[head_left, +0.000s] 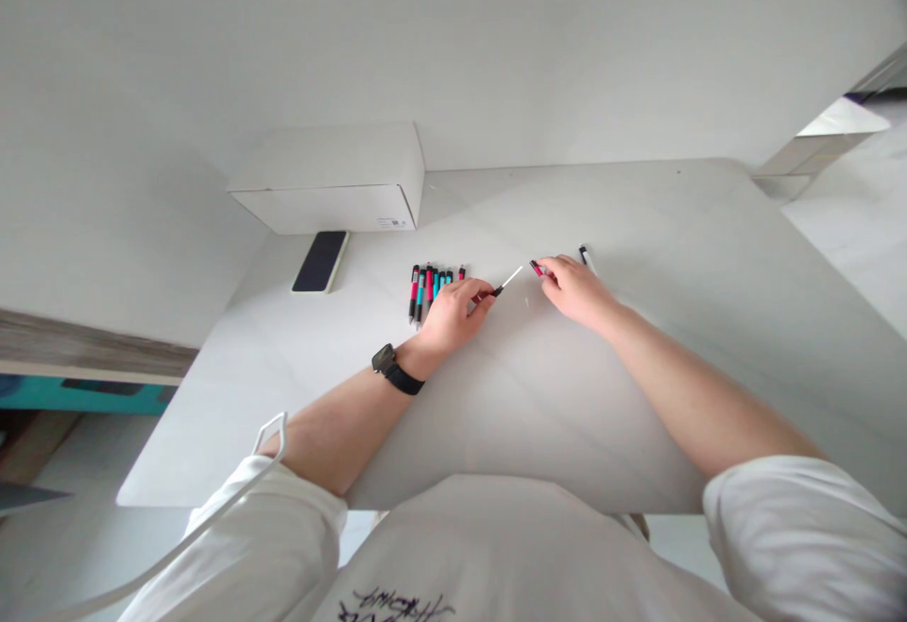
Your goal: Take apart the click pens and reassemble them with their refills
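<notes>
Between the thumb and fingers of my left hand (pixel 457 310) is a black pen grip section, with a thin white pen refill (pixel 511 276) sticking out of it toward the upper right. My right hand (pixel 573 287) is closed on a short red and black pen barrel (pixel 537 268), its end pointing left. A small gap separates the refill tip from that barrel. Beside my left hand lies a row of several red, teal and black pens (pixel 428 286), partly covered by the hand. Just beyond my right hand is a black and white pen-like piece (pixel 585 255), partly hidden.
A white box (pixel 326 206) stands at the back left of the white table (pixel 539 423), against the wall. In front of it lies a dark-screened phone (pixel 321 263). A white cable (pixel 205 537) runs by my left sleeve. A tiny clear piece (pixel 527 302) lies between my hands.
</notes>
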The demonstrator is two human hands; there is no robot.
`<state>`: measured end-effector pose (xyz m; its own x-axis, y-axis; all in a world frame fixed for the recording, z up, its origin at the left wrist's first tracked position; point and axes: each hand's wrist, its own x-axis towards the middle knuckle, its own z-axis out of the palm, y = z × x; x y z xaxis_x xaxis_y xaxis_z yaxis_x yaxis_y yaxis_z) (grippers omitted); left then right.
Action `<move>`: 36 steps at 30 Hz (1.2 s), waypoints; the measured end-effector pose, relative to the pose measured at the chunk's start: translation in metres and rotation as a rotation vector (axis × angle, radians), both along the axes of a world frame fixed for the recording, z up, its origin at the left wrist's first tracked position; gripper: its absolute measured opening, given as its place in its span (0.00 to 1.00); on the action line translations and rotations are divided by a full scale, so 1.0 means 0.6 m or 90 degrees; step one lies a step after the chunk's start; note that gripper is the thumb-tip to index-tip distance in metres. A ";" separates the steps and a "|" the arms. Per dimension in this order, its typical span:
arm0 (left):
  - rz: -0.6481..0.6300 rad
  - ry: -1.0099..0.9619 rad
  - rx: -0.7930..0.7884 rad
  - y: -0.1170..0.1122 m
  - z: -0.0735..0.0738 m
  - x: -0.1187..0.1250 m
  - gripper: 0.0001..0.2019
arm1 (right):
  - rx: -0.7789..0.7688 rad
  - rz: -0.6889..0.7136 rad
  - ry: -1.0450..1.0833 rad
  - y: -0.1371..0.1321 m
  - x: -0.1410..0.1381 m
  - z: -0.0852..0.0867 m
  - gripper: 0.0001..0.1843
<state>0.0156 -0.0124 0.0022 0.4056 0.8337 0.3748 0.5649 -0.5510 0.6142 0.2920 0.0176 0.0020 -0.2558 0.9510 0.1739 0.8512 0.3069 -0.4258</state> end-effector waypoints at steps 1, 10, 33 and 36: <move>0.001 0.000 0.001 0.000 0.000 0.000 0.08 | -0.020 -0.002 0.020 0.001 0.000 0.000 0.21; -0.011 0.017 0.014 0.002 -0.002 -0.002 0.08 | -0.075 -0.002 0.081 0.006 0.000 -0.006 0.17; 0.006 0.107 0.077 -0.015 0.004 0.001 0.16 | -0.090 0.128 0.250 -0.038 -0.046 0.029 0.09; -0.024 0.121 0.074 -0.014 0.003 0.002 0.10 | -0.091 0.162 0.267 -0.053 -0.060 0.044 0.10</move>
<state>0.0167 -0.0207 0.0043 0.5074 0.7726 0.3817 0.6423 -0.6344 0.4301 0.2561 -0.0142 0.0282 -0.4192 0.8891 0.1837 0.5033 0.3960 -0.7680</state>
